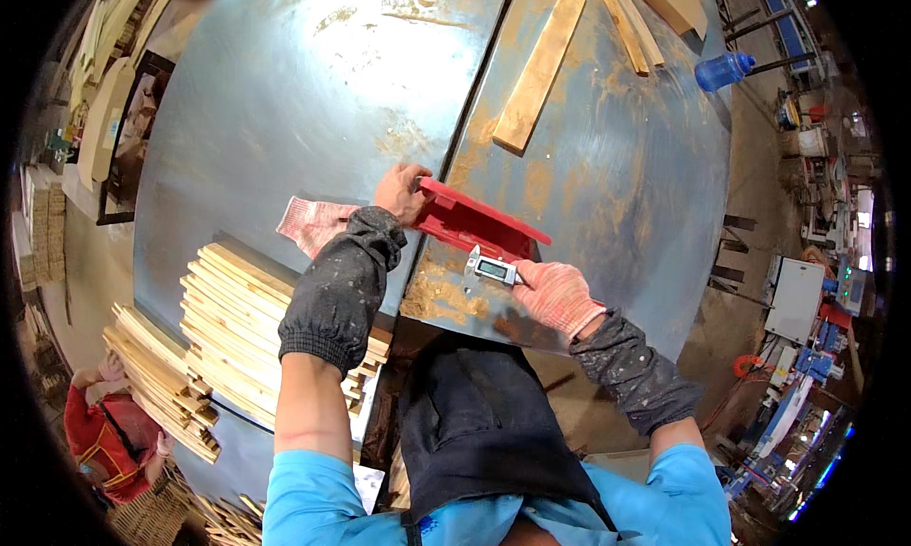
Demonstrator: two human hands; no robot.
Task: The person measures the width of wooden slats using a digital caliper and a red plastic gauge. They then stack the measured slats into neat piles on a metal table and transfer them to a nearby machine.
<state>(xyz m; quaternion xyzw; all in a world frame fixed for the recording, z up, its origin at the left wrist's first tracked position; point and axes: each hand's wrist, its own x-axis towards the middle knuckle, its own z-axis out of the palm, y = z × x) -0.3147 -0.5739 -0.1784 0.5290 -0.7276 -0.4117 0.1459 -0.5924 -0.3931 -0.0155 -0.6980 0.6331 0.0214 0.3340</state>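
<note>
one caliper [494, 270], one red case [474, 225], one loose glove [311, 225], one blue bottle [721, 73]

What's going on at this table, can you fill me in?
The person's bare left hand holds one end of a long red case, which looks open. The gloved right hand holds a digital caliper close to the case. A loose pinkish glove lies by the left wrist, and stacked wooden strips sit nearer the person, on the left.

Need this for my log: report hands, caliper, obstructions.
Left hand grips red case. Right hand, gloved, holds digital caliper. Loose glove beside left wrist; wooden plank lies apart.
</note>
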